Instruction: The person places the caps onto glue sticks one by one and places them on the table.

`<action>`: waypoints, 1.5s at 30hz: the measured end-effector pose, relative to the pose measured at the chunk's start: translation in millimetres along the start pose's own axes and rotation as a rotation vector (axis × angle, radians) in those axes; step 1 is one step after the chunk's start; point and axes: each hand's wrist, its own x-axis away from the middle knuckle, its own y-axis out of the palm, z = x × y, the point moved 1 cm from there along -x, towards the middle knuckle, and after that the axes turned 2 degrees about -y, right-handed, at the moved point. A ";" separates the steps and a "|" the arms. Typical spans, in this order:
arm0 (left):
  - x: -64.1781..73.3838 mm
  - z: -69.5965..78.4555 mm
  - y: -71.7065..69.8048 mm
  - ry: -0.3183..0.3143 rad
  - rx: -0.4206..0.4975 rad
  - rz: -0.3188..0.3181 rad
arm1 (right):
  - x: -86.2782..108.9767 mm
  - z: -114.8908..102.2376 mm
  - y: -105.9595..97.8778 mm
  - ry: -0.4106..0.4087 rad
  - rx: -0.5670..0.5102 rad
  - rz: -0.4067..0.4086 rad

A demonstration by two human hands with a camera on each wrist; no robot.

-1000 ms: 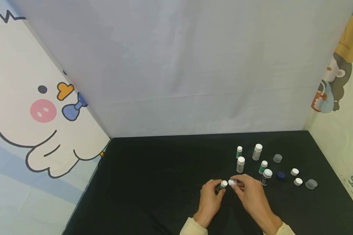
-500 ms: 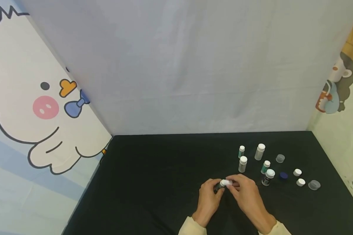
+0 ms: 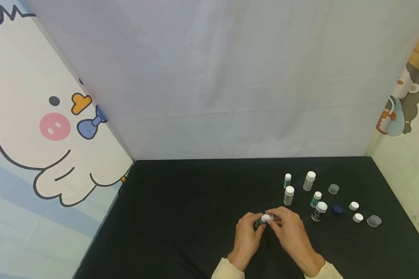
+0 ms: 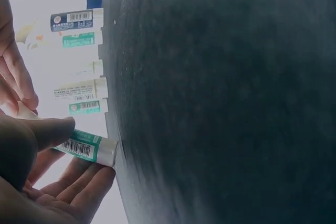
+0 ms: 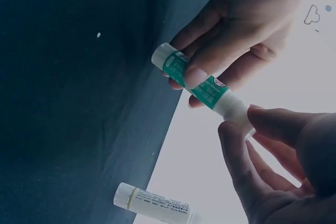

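Observation:
In the head view my left hand (image 3: 246, 237) holds a slim glue stick (image 3: 259, 222), tilted toward the right. It has a green label with a barcode, clearest in the left wrist view, and a whitish base. My right hand (image 3: 290, 231) pinches a white cap (image 3: 269, 217) between thumb and fingers at the stick's upper end. Cap and stick meet there; how far the cap sits on is hidden by fingertips. Behind the right hand stand other white-topped sticks: a white one (image 3: 288, 197), a green-labelled one (image 3: 315, 200) and a dark-labelled one (image 3: 318, 213).
On the black tabletop (image 3: 181, 209), to the right, lie a dark blue cap (image 3: 337, 209), white caps (image 3: 357, 217) and clear caps (image 3: 374, 221). Farther back stand a tall white stick (image 3: 309, 182) and a small green one (image 3: 287, 181). A pale curtain (image 3: 230, 97) hangs behind.
My right hand has moved left, bringing the white cap from just beside the glue stick onto its upper end. My left hand keeps its hold. The head view has shifted slightly.

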 end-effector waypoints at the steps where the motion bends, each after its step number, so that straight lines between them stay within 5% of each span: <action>1: 0.1 -0.3 -0.2 0.010 -0.009 -0.001 | -0.3 -0.2 0.1 -0.006 0.009 -0.003; 18: -0.9 -3.5 -9.0 0.098 -0.047 -0.030 | -7.1 -2.0 6.2 -0.053 0.061 -0.030; 27: -3.6 -6.2 -14.1 0.033 -0.047 -0.084 | -13.0 -2.7 13.4 -0.067 0.053 -0.083; 37: -9.9 -7.8 -19.5 0.119 -0.136 -0.018 | -24.6 -4.4 17.1 -0.084 0.052 -0.099; 45: -16.3 -13.3 -21.7 0.117 -0.153 0.009 | -35.5 -7.8 24.6 -0.066 0.035 -0.122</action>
